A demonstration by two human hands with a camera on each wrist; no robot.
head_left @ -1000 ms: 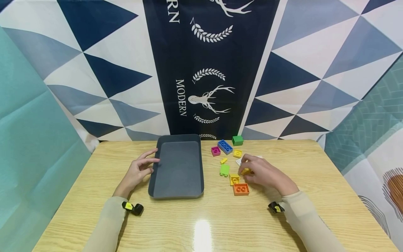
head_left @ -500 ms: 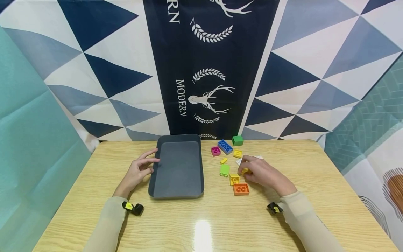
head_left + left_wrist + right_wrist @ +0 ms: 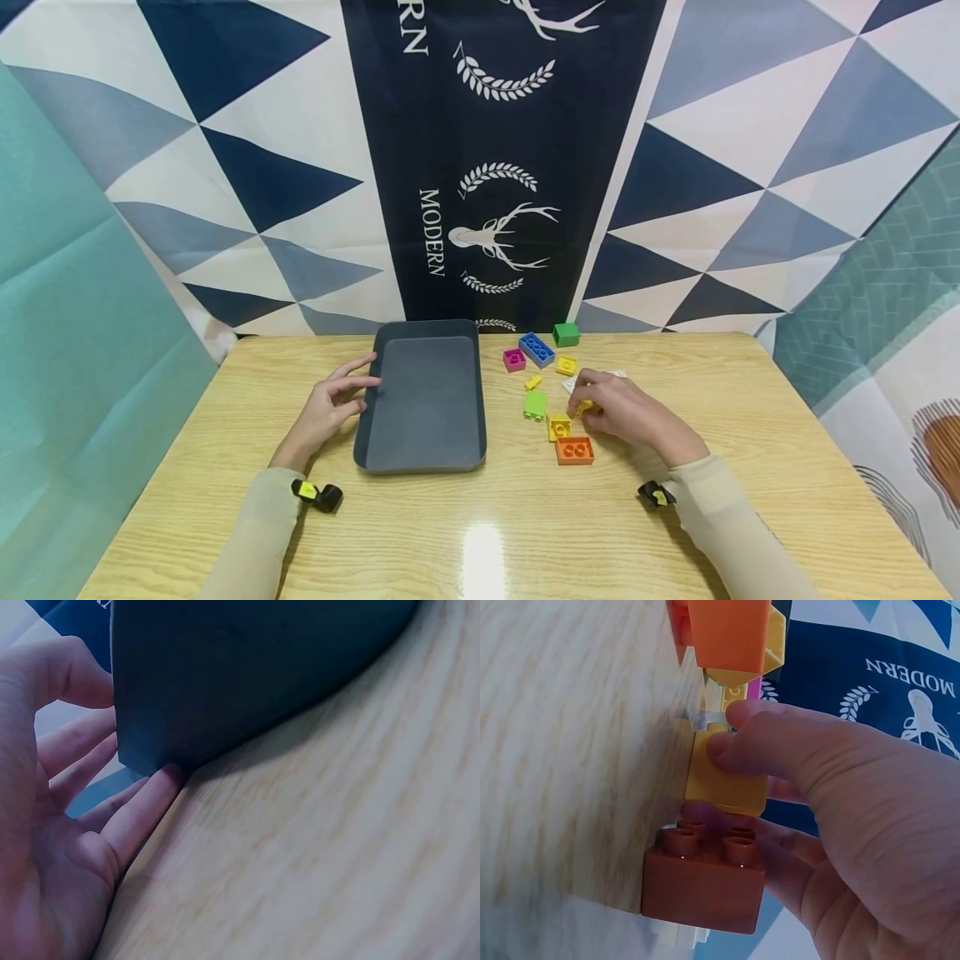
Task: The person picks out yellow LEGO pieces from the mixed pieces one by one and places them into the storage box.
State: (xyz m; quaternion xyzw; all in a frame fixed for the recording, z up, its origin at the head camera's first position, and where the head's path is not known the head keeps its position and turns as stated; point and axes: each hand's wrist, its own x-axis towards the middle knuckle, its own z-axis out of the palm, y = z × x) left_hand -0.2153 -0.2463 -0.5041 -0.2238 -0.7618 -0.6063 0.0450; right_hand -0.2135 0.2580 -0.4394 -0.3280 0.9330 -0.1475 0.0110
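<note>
Pinching a yellow block (image 3: pixel 724 776) is what my right hand (image 3: pixel 622 412) does; the thumb is on one face and the fingers are bent round another, so the gap is just as narrow as the block. The yellow block is low over the table (image 3: pixel 420 533), to the right of the tray (image 3: pixel 427 408), and I cannot tell if it touches the wood. A brown block (image 3: pixel 703 889) with bumps sits just beside it, and one of my fingers is between the two.

My left hand (image 3: pixel 326 408) is at the left side of the tray. Its fingers are wide apart and touch the edge, with nothing pinched in them. The tray is gray and flat on the table.

More blocks lie between the tray and my right hand. The orange block (image 3: pixel 574 451) is the nearest, hollow side up. The near yellow block (image 3: pixel 558 427) is right by its far side. Then comes a lime block (image 3: pixel 535 406), and past it a tiny yellow block (image 3: pixel 533 382). Farther off are a pink block (image 3: pixel 513 360), a blue block (image 3: pixel 536 350), a far yellow block (image 3: pixel 566 365) and a green block (image 3: pixel 566 335). My right hand hides part of a white block (image 3: pixel 569 385).
</note>
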